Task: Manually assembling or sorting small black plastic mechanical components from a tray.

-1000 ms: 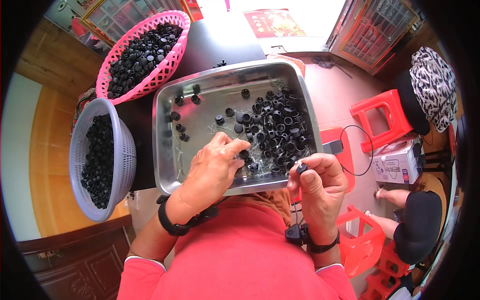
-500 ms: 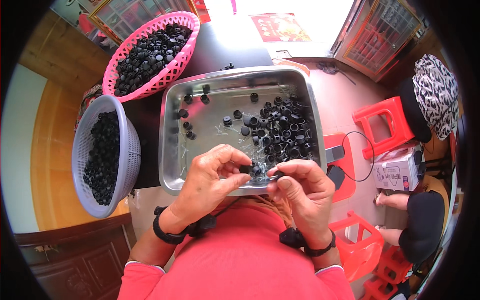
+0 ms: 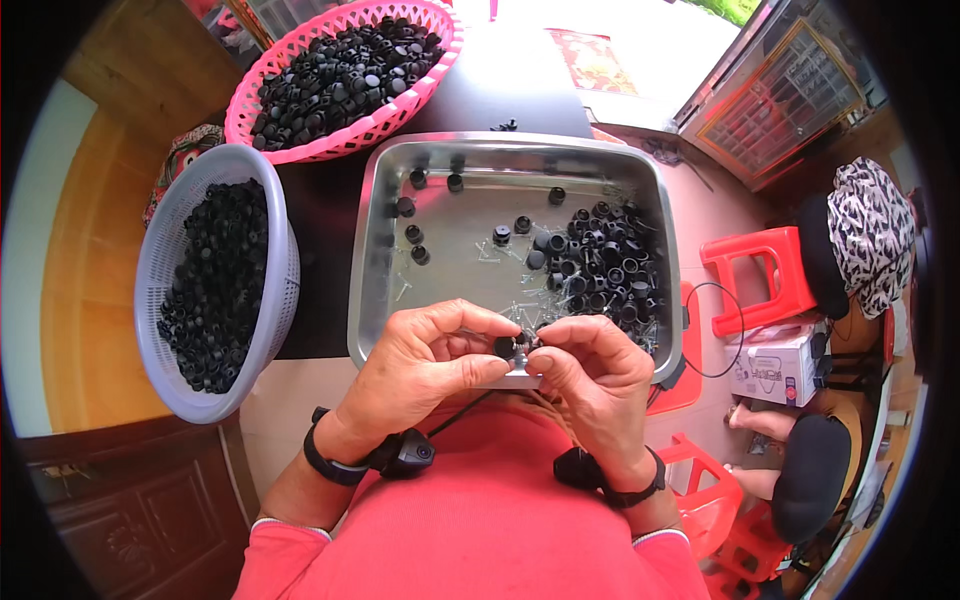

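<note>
Both hands' fingers [image 3: 470, 320] pinch one black cap [image 3: 506, 347], its axis lying sideways.

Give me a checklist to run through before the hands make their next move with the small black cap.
1. Black cap pinched in left hand fingers: ok.
2. Right hand meets the cap at the front edge of the metal tray: ok.
3. What the right fingers hold: cannot tell, too small.
4. Loose black caps in the tray within reach: ok.
5. Grey basket and pink basket upright, holding caps: ok.
</note>
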### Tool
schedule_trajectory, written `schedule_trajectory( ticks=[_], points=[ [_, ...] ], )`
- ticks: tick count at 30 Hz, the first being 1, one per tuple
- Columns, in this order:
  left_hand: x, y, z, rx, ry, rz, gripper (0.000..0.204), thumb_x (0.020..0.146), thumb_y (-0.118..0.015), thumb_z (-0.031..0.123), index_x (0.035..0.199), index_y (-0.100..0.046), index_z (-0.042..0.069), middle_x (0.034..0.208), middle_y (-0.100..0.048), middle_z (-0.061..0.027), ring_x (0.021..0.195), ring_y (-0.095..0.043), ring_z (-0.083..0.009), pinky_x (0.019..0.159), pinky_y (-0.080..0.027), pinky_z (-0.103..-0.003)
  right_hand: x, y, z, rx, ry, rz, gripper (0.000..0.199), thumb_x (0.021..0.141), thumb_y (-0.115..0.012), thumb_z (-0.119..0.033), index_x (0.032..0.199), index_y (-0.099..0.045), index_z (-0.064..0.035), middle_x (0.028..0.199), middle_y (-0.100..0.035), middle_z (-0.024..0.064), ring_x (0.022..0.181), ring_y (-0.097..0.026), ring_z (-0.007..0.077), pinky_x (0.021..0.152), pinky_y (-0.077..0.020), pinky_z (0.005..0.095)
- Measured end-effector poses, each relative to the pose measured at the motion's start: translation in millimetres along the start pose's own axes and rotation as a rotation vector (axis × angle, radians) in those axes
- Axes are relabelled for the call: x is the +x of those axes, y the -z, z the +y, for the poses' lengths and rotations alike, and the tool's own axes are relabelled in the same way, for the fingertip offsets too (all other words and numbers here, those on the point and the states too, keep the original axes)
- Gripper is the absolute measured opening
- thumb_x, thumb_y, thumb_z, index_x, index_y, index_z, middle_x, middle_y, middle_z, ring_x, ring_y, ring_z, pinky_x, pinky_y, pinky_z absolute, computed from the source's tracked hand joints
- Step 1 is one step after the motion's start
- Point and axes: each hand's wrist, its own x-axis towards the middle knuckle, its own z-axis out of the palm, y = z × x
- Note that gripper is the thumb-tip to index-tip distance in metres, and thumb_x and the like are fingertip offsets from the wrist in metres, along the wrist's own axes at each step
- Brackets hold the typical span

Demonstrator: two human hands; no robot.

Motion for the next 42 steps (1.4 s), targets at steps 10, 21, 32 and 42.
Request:
schedule_trajectory(
  ticks=[10, 21, 32, 42],
  points=[
    [-7.6, 24.5, 2.9, -0.080, 0.019, 0.029, 0.028, 0.081, -0.064, -0.009, 0.109, -0.061, -0.005, 0.102, -0.065, -0.0092, 0.092, -0.061, -0.0108, 0.082, -0.050, -0.024, 13.2, -21.7, 3.4, -0.324, 0.227, -0.087, 0.016, 0.079, -0.066, 0.011, 0.092, -0.063, 0.0031, 0.086, -0.061, 0.0052, 0.078, -0.058, 0.0091, 0.066, -0.0473, 0.0216],
    [-12.5, 43.3, 6.9, -0.146, 0.067, -0.011, 0.030, 0.086, -0.061, -0.005, 0.116, -0.059, -0.006, 0.102, -0.065, -0.0097, 0.093, -0.063, -0.0127, 0.083, -0.051, -0.025, 18.3, -38.6, -4.9, -0.550, 0.376, -0.092, 0.022, 0.073, -0.069, 0.011, 0.092, -0.064, 0.0013, 0.086, -0.064, 0.0103, 0.076, -0.062, 0.0175, 0.064, -0.0500, 0.0265],
    [-13.1, 40.4, 2.1, -0.027, -0.034, -0.033, 0.029, 0.087, -0.058, -0.007, 0.116, -0.060, -0.004, 0.100, -0.065, -0.0062, 0.093, -0.062, -0.0111, 0.084, -0.053, -0.025, 19.9, -41.6, -2.3, -0.607, 0.424, -0.118, 0.021, 0.073, -0.069, 0.010, 0.091, -0.066, -0.0014, 0.081, -0.064, 0.0103, 0.072, -0.064, 0.0204, 0.059, -0.0516, 0.0278],
    [-13.0, 33.2, -7.8, 0.081, -0.275, 0.080, 0.021, 0.084, -0.059, -0.012, 0.103, -0.063, -0.004, 0.102, -0.065, -0.0099, 0.096, -0.062, -0.0141, 0.085, -0.052, -0.026, 18.7, -37.7, 2.1, -0.549, 0.366, -0.144, 0.021, 0.071, -0.071, 0.009, 0.088, -0.065, -0.0021, 0.078, -0.064, 0.0091, 0.069, -0.063, 0.0186, 0.057, -0.0506, 0.0274]
  ],
)
